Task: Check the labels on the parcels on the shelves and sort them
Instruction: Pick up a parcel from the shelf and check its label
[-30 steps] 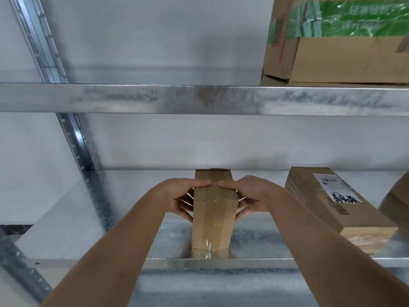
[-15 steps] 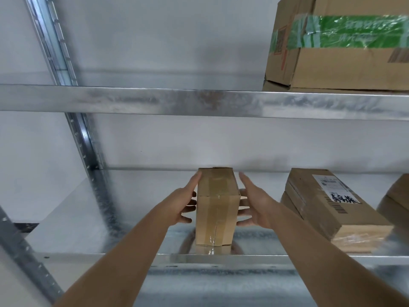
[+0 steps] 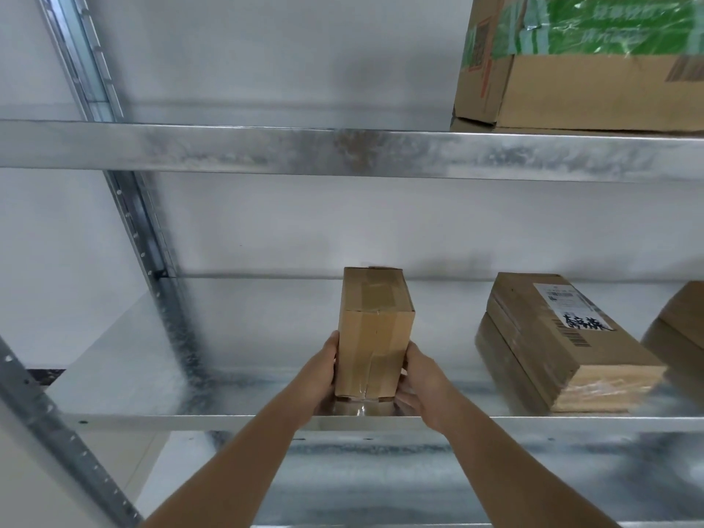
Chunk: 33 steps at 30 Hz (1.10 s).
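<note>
Head view: small upright box (image 3: 375,333) of plain brown cardboard, tall and narrow, stands on the galvanized steel shelf (image 3: 236,348) near its front edge. Clear glossy tape runs over its top and down the front seam. Shelf metal is mottled, matte grey, with a faint reflection under the box.

Left hand (image 3: 320,375) lies against the box's lower left side, right hand (image 3: 417,383) against the lower right. Fingers wrap toward the side and back faces and are mostly hidden; thumbs lie along the front edges. Both grips clamp the box between them. Cannot tell if the box base is off the shelf.

Flat box (image 3: 560,337) lies to the right, well apart: corrugated cardboard, white label (image 3: 571,306) on top with barcode and black handwriting. Another cardboard corner shows at the far right edge. Upper shelf carries a large carton (image 3: 583,85) with green tape (image 3: 609,24), crinkled and shiny. Perforated steel upright (image 3: 141,230) on the left.
</note>
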Each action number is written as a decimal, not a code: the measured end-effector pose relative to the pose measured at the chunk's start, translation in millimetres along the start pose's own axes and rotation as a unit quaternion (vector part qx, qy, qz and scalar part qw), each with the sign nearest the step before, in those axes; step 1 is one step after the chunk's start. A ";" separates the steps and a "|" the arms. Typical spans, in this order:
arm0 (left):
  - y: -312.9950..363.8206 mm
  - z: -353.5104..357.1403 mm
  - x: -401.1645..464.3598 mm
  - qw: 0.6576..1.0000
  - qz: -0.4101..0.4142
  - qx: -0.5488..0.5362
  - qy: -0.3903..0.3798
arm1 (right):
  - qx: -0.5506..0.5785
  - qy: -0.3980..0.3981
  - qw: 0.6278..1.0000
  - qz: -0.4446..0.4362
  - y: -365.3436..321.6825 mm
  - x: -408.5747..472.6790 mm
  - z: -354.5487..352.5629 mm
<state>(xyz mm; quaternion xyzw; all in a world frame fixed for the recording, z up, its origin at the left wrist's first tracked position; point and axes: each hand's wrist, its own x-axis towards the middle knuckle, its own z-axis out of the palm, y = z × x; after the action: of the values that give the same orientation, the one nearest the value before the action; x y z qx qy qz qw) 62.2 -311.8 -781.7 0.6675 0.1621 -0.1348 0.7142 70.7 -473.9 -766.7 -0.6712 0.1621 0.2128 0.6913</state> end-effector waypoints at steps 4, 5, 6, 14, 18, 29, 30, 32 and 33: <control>-0.3 -2.6 4.8 1.000 0.002 0.008 0.026 | -0.044 0.032 0.998 0.024 -6.9 -2.6 0.2; -0.5 -2.5 6.0 1.000 0.002 0.009 0.029 | -0.048 0.037 0.998 0.033 -7.5 -2.6 1.2; 0.3 -1.3 4.8 0.999 0.005 0.016 0.032 | -0.048 0.037 0.997 0.040 -7.0 -0.4 2.1; 19.8 7.3 -5.1 0.998 -0.012 0.038 0.054 | -0.093 0.035 0.995 0.009 -25.8 0.4 3.1; 33.3 6.0 -14.3 0.991 0.029 0.114 0.062 | -0.139 0.018 0.989 -0.050 -42.2 -6.4 -0.6; 67.3 -7.6 -13.6 0.983 0.090 0.136 0.078 | -0.171 -0.013 0.974 -0.147 -74.2 -5.4 -12.6; 70.4 -8.5 -12.9 0.983 0.097 0.132 0.081 | -0.171 -0.021 0.974 -0.150 -78.2 -6.0 -14.3; 77.7 -11.7 -11.4 0.983 0.105 0.125 0.084 | -0.182 -0.030 0.970 -0.157 -86.7 -8.3 -18.8; 83.1 -13.3 -12.5 0.985 0.102 0.119 0.075 | -0.193 -0.035 0.968 -0.157 -91.7 -9.1 -21.1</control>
<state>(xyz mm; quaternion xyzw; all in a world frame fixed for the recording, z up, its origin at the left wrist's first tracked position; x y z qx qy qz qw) 84.0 -292.8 -701.7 0.7689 0.1292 -0.0290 0.6255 111.1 -496.4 -684.3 -0.8010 -0.0140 0.1522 0.5788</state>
